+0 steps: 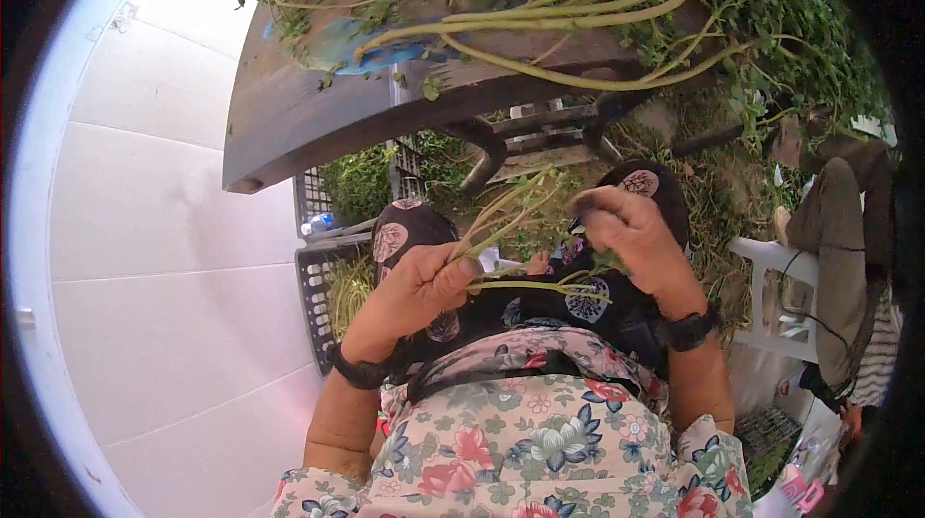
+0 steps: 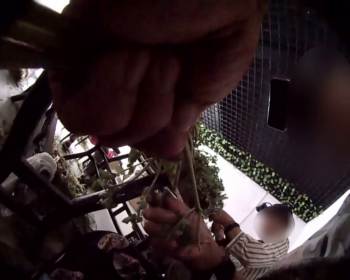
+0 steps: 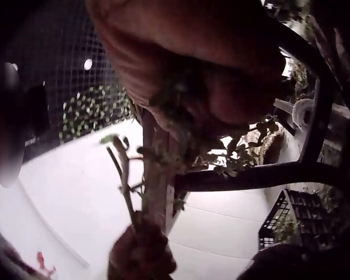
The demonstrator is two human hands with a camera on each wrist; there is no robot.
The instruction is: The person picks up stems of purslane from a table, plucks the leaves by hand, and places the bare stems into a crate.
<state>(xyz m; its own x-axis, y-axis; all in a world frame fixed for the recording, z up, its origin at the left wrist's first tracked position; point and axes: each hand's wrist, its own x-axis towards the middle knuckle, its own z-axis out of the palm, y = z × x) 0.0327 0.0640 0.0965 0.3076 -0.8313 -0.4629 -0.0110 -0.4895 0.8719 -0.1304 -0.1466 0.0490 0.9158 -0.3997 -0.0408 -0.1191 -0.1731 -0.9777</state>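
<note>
My left hand (image 1: 419, 292) grips a small bunch of green plant stems (image 1: 501, 219) between thumb and curled fingers, over the lap. The stems are pale, thin and partly bare, fanning out toward the right. Just right of their ends is my right hand (image 1: 636, 239), its fingers curled in. Small green leaves (image 3: 178, 108) show within its grip in the right wrist view, dark and partly hidden by the fingers. From the left wrist, stems (image 2: 191, 169) hang below the left fist toward the right hand (image 2: 181, 233).
A dark wooden table (image 1: 318, 123) stands ahead, heaped with leafy greens (image 1: 790, 36) and long thick stems (image 1: 568, 17). Black crates (image 1: 316, 301) holding greens stand at the left by a white wall (image 1: 173, 200). To the right are a white plastic chair (image 1: 771, 277) and another person's leg (image 1: 833, 239).
</note>
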